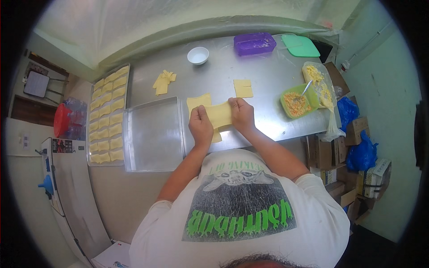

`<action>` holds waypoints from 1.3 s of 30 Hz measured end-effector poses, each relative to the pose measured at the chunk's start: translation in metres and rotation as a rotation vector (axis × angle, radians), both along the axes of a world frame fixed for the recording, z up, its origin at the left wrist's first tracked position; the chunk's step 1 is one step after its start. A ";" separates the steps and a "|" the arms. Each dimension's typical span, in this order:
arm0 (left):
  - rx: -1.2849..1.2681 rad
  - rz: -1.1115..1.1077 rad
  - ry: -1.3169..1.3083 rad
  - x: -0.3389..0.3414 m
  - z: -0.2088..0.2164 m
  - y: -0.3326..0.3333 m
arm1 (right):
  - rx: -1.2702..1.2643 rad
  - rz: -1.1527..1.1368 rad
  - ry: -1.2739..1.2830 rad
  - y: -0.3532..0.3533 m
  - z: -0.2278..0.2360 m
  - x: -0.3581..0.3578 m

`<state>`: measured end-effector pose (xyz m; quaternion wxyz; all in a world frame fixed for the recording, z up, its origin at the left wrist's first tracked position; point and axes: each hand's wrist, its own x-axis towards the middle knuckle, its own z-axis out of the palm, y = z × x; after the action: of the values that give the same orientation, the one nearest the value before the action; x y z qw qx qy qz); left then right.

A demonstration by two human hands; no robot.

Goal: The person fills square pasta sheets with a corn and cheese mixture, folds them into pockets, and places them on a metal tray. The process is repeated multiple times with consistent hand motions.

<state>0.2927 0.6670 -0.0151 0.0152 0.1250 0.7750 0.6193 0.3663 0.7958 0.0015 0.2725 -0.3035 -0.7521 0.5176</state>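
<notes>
Dough sheet (pixel 220 115), one, pale yellow, roughly rectangular, spread between two bare hands over the near part of the table; left hand (pixel 201 126) clamped on its left end, thumb on top, right hand (pixel 241 115) clamped on its right end in the same manner; whether its underside touches anything I cannot tell. Second dough sheet (pixel 196 101), just beyond the left hand and partly covered by the held one. Shallow metal tray (pixel 182 129), rectangular, near the left hand on its outer side. Cut dough pieces (pixel 243 88), flat, a little beyond the right hand. Dough strips (pixel 164 81), loosely heaped, beyond and to the left of the grip. Green container (pixel 308 113), right of the grip, holding orange crumbly filling (pixel 295 105) and a metal spoon (pixel 307 87) leaning in it. White bowl (pixel 198 56), farther, straight past the hands on the bare steel table (pixel 212 73). Long tray (pixel 105 165), well left of the grip, lined with rows of yellow dough pieces. Chopped yellow food (pixel 315 75) in clear plastic, right, past the green container. Purple container (pixel 254 45) and mint-green lid (pixel 300 45), side by side, farthest beyond the right hand.
</notes>
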 end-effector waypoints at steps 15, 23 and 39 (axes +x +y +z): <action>-0.226 -0.176 0.356 0.003 0.038 0.005 | -0.349 0.048 -0.050 0.029 -0.045 0.019; -0.591 -0.779 0.902 -0.033 0.088 0.017 | -0.392 0.295 0.056 0.023 -0.009 0.050; 0.529 -0.606 -1.285 -0.024 0.021 0.019 | -0.827 0.500 0.046 0.017 0.031 0.026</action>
<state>0.2686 0.6858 0.0056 0.6031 -0.0534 0.3711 0.7041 0.3926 0.8126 0.0320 0.0128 -0.1847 -0.5267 0.8296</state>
